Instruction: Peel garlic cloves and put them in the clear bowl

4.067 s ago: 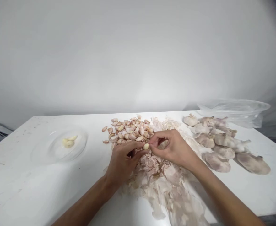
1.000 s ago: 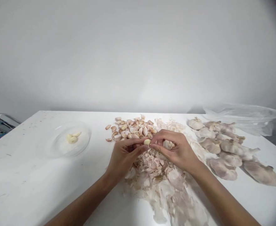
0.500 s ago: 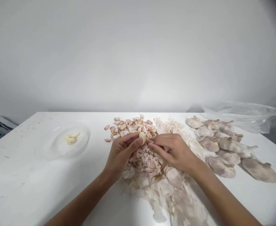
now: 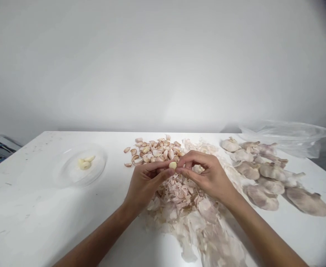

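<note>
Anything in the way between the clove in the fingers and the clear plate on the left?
Yes: the left hand, whose fingers reach the clove, then, past it, the edge of the pile of unpeeled cloves lie on the line to the plate.

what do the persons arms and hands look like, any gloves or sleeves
Both the left hand and the right hand are bare, with no gloves and slim fingers. The forearms show no sleeves or watches.
</note>
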`<state>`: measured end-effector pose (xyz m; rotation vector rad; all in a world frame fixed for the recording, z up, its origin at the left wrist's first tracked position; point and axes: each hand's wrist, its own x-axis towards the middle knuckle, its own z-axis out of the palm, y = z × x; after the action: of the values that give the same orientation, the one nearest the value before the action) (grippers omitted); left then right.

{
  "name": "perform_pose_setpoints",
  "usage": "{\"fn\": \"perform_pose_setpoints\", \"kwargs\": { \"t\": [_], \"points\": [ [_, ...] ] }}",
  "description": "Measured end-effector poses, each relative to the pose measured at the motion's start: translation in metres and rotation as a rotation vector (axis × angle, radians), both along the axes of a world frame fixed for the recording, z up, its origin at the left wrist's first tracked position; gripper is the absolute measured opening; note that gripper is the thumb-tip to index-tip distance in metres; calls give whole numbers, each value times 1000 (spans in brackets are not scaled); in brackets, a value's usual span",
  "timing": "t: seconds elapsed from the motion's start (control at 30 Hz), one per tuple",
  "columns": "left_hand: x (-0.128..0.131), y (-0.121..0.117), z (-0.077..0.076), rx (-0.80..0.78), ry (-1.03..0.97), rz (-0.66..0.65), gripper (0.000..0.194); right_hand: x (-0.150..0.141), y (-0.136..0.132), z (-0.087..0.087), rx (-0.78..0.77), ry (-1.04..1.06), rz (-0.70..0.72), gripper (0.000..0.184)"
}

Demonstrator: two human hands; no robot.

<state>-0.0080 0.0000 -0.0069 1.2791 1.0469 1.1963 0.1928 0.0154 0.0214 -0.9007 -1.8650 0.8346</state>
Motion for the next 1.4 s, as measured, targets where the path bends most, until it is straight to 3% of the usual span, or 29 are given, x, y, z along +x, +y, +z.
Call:
{"fn": "perform_pose_setpoints", "kwargs": {
  "t": [0.27,0.67,0.77,0.9,1.13,1.23,1.4],
  "points": [
    [-2,-2,-3,20,90,34,29,3,-1,0,65,-29,18,9],
    [2,0,1,-35,-22,46,25,-1,-3,-3,310,-127,41,10],
    [3,0,2,-39,-49,41,24,-3,-4,-2,355,-111,-26,8],
    [4,-1,2,-43,-84,26,25,-6,-5,0,259,-54,-126,9],
    [4,-2,0,-41,-30,87,27,-7,-4,-2,24,-29,-110,6],
    [3,-2,2,-62,-89,74,25,-7,-5,-4,-29,-110,-36,8],
    [2,1,5,-195,-292,29,25,-5,-8,-4,22,-374,153,10]
  ]
}}
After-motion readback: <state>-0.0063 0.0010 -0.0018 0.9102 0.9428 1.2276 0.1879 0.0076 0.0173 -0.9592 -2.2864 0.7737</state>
